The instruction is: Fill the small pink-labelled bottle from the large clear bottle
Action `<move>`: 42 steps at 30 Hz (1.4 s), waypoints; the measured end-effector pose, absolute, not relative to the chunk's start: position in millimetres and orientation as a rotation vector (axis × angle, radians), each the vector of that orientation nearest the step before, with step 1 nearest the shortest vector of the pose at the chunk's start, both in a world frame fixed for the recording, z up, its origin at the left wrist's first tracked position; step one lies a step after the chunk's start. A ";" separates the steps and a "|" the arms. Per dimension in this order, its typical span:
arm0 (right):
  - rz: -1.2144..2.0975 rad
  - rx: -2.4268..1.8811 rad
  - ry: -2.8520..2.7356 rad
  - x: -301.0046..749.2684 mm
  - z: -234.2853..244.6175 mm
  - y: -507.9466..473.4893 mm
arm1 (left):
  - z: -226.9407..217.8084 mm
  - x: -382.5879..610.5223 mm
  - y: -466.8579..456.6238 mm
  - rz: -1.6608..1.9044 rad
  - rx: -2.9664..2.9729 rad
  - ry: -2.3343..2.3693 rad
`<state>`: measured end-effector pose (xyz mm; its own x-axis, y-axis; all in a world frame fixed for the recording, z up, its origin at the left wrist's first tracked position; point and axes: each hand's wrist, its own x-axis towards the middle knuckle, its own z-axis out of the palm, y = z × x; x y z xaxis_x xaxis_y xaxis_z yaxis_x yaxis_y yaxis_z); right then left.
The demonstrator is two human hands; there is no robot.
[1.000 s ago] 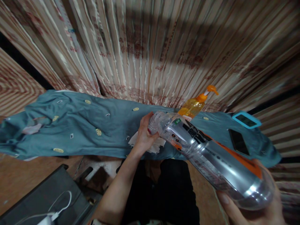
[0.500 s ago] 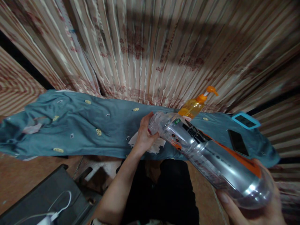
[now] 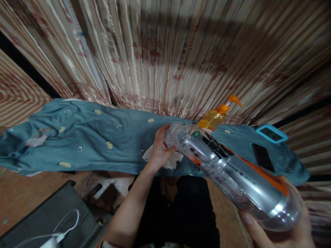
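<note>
A large clear plastic bottle (image 3: 232, 165) with a silver and orange label lies slantwise across the right half of the view, held above the cloth. My left hand (image 3: 161, 148) is closed around its ribbed, narrow far end, where a little red shows beside the fingers. At the near end, my right hand (image 3: 281, 224) cups the rounded base, thumb on the near side and the other fingers mostly hidden behind it. The bottle looks empty. Crumpled white tissue (image 3: 173, 161) rests on the cloth beneath my left hand.
A patterned blue-green cloth (image 3: 90, 137) covers the long table. Behind the bottle stands an orange pump bottle (image 3: 213, 117). A dark phone (image 3: 263, 157) and a blue-framed digital clock (image 3: 272, 133) lie at the right. A grey stool (image 3: 57, 213) carries a white cable; a pleated curtain (image 3: 160, 62) hangs behind.
</note>
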<state>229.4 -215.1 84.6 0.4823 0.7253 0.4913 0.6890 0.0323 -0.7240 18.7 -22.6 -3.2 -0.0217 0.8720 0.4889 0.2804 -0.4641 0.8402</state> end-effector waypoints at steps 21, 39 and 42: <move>0.049 -1.706 -1.229 232.9 80.9 -215.5 | -3.9 18.8 -21.9 1.525 1.774 1.216; 0.047 -1.691 -1.208 227.9 82.2 -211.0 | -2.2 17.0 -19.9 1.523 1.776 1.230; 0.099 -1.707 -1.138 220.8 85.7 -210.7 | -2.5 16.3 -19.0 1.516 1.777 1.212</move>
<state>220.8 -210.7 85.7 0.5471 0.7171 0.4317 0.6315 -0.0150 -0.7753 16.3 -19.0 -2.5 -0.0190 0.8635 0.5040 0.3013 -0.4757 0.8264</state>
